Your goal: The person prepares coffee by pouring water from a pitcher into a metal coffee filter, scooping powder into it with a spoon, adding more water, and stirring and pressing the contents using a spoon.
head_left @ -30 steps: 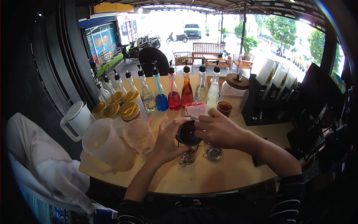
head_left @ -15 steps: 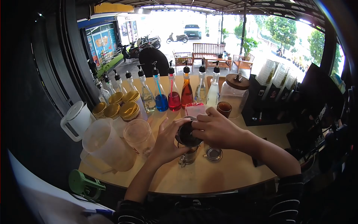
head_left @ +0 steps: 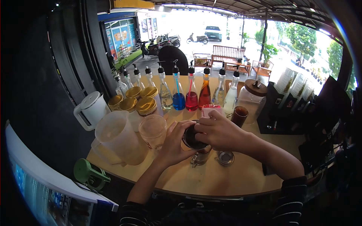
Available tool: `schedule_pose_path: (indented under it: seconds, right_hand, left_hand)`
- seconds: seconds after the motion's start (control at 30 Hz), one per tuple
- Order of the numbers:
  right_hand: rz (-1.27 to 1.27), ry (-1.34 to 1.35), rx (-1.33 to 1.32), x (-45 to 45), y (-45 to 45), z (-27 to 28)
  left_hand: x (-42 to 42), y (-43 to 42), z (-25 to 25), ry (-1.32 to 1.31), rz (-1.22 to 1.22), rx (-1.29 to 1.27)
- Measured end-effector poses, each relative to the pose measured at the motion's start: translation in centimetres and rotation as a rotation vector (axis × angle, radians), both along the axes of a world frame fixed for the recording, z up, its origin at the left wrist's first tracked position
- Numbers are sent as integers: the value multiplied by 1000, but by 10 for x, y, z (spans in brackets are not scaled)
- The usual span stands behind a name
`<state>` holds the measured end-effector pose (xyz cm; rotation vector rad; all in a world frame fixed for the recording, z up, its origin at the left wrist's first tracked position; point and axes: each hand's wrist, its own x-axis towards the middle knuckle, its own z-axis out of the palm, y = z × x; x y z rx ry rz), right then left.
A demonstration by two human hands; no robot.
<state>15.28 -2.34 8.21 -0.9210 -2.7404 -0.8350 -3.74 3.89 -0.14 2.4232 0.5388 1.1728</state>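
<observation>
Head view: a dark round cup [head_left: 193,139] is gripped by the left hand [head_left: 176,142], with thumb and fingers curled around its side. The fingers of the right hand [head_left: 221,130] are bent in over its mouth; whether anything is pinched there cannot be told. Just under both hands, a glass mug [head_left: 203,157] is set on the tabletop [head_left: 226,181]. Whether the cup is rested on the mug is hidden. A small metal dish [head_left: 226,158] is seen on the near side of the right hand, and a clear tub [head_left: 152,132] just beside the left. If the cup is pushed too hard by the right hand, the left grip might slip and the mug might be tipped. The dish could be knocked by a low wrist, the tub by a careless left hand.
</observation>
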Motion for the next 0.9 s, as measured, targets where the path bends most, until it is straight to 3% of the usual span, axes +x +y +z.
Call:
schedule_pose_path:
  seconds: [0.4, 0.47, 0.63, 0.7, 0.9]
  right_hand:
    - [42, 91, 43, 12, 11, 1]
    - [136, 170, -88, 15, 13, -3]
    - [99, 141, -104, 31, 18, 2]
    - [120, 159, -268, 34, 20, 2]
    - [152, 217, -275, 45, 34, -5]
  left_hand:
    - [1, -14, -2, 27, 101, -68]
    - [3, -15, -1, 24, 123, -69]
    - [9, -17, -3, 94, 103, -139]
    - [10, -16, -4, 119, 93, -162]
    - [12, -9, -4, 170, 49, -206]
